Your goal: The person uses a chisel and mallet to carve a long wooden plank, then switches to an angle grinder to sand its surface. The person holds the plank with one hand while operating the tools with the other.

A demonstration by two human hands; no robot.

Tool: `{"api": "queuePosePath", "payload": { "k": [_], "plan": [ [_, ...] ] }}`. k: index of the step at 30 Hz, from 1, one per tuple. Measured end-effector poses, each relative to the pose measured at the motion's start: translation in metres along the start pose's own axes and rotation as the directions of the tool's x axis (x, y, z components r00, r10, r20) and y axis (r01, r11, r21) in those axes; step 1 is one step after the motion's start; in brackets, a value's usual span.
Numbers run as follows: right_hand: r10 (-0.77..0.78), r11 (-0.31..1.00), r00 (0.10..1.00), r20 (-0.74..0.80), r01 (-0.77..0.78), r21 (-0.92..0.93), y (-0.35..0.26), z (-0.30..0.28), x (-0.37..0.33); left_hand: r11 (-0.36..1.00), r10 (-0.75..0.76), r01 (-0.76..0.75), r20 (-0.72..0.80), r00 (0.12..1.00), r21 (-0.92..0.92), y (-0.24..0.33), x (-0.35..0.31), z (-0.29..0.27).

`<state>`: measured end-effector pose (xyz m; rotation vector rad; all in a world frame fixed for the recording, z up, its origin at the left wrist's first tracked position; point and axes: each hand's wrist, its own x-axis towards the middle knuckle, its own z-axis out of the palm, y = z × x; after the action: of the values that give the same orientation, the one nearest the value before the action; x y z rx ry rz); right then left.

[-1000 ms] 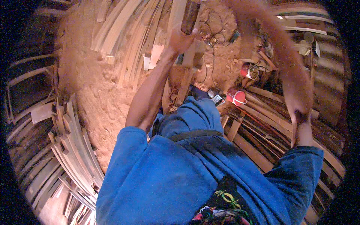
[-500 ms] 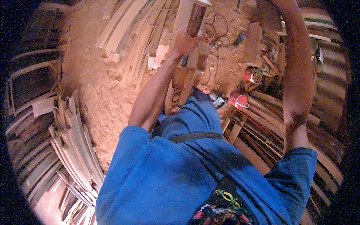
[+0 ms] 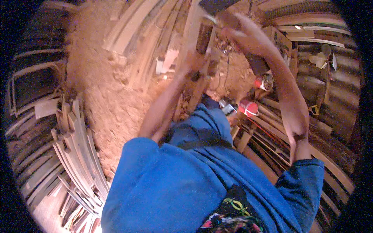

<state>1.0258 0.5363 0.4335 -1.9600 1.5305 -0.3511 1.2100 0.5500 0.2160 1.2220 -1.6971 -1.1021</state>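
My left hand (image 3: 195,61) is closed around the lower part of a dark brown wooden piece (image 3: 204,38) with a pale top end. A long timber beam (image 3: 190,27) lies along and under it. Motion blurs the fingers. Above and to the right, my right hand (image 3: 232,24) is closed, gripping something whose handle I cannot make out. A dark block-shaped head (image 3: 218,4) shows just beyond this hand, close to the pale top of the brown piece. Whether the two touch is too blurred to tell.
Long planks (image 3: 134,25) lie at the far left on sawdust-covered ground (image 3: 105,77). A stack of timber strips (image 3: 75,151) stands at left. Right of my legs are a red bucket (image 3: 248,107), a smaller red-and-white container (image 3: 265,82) and more stacked lumber (image 3: 279,116).
My right arm has swung down and inward from the upper right, bringing the dark block-shaped head to the brown piece's top. My left hand has shifted slightly and stays on the piece.
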Motion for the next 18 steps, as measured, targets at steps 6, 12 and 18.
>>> {"api": "queuePosePath", "payload": {
  "k": [6, 12, 18],
  "plan": [
    [0.113, 0.889, 0.977, -0.18, -0.018, 0.457, -0.018, -0.036, -0.056, 0.994, -0.082, 0.077, -0.064, 0.995, -0.076, 0.082, 0.003, -0.053],
    [0.44, 0.78, 0.856, -0.271, -0.216, 0.587, -0.003, -0.013, -0.13, 0.945, -0.235, 0.153, -0.273, 0.933, -0.29, 0.112, 0.017, -0.071],
    [0.698, 0.358, 0.713, 0.062, -0.423, 0.833, 0.008, 0.067, -0.219, 0.886, -0.338, 0.236, -0.206, 0.918, -0.4, 0.131, -0.045, -0.057]
  ]
}}
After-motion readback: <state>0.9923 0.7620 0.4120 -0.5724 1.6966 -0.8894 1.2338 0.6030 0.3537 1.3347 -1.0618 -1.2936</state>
